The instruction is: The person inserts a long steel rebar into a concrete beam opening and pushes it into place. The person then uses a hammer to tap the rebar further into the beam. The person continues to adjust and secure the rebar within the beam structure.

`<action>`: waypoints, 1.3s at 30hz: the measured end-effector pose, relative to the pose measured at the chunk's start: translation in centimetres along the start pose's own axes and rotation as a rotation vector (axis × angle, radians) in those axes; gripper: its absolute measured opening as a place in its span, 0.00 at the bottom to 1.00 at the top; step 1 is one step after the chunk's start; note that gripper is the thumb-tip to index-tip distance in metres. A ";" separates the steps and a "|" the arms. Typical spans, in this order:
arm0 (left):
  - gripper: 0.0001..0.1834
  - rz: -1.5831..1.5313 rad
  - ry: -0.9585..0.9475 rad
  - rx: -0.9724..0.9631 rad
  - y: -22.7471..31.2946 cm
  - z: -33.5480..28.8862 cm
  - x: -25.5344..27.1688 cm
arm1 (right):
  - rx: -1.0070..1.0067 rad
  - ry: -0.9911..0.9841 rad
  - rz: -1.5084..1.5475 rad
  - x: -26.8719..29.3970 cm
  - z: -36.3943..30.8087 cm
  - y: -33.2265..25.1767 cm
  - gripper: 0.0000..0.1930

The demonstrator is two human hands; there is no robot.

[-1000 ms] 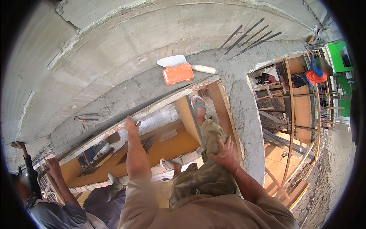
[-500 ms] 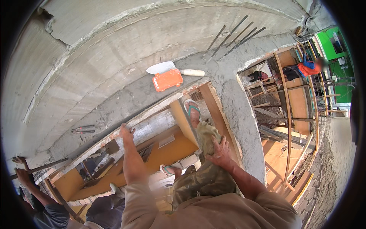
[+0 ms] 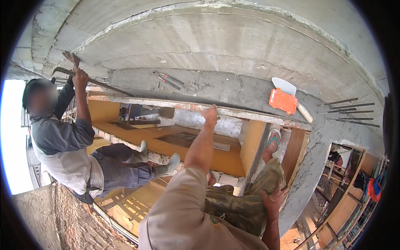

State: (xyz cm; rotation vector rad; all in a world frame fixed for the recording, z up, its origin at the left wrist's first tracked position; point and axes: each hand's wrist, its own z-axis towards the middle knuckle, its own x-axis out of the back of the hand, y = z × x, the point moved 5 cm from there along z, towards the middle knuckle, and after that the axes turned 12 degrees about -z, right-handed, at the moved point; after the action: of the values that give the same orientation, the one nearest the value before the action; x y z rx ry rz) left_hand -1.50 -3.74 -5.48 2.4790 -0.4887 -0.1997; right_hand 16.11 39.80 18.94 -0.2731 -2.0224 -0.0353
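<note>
My left hand [image 3: 211, 114] reaches forward and grips the edge of a long mortar-smeared board [image 3: 175, 104] along the ledge. Bent over my knee, my right hand [image 3: 274, 198] rests on my camouflage trousers [image 3: 237, 208], fingers apart and holding nothing. Beyond the board's right part, a trowel [image 3: 284, 85] with a pale handle lies on the rough grey concrete ledge [image 3: 225, 85]. An orange plastic case [image 3: 283, 101] rests against its blade. Farther left on that ledge lies a pair of long-handled pincers [image 3: 167, 80].
On the left, a co-worker [image 3: 68, 146] in rubber boots holds a ribbed steel bar [image 3: 104, 85]. Steel rods [image 3: 352, 111] stick out of the concrete at right. Below me are an opening with orange walls [image 3: 227, 156] and a lower level. My sandalled foot [image 3: 273, 141] stands beside a brown plank [image 3: 294, 150].
My view has swung left, so the co-worker with the bar now shows fully and the trowel sits farther right. My left hand stays at the board, my right on the knee.
</note>
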 end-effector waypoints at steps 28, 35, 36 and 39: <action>0.29 -0.158 0.021 -0.033 -0.5 -0.3 -0.4 | 0.015 -0.024 -0.102 1.1 1.9 1.1 0.55; 0.28 -0.267 0.105 0.034 -2.1 0.4 1.8 | 0.019 -0.015 -0.097 1.9 2.3 0.7 0.54; 0.28 -0.264 0.154 0.057 -2.9 0.2 2.6 | 0.016 -0.015 -0.096 1.9 2.3 0.7 0.54; 0.24 -0.231 0.107 0.027 -1.6 -1.4 1.2 | 0.005 -0.030 -0.105 1.7 2.4 0.8 0.54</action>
State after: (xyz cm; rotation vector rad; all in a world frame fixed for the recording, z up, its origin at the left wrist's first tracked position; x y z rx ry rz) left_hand 0.40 -2.25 -5.37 2.5542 -0.1614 -0.1517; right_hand 13.42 41.18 19.31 -0.1650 -2.0646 -0.0931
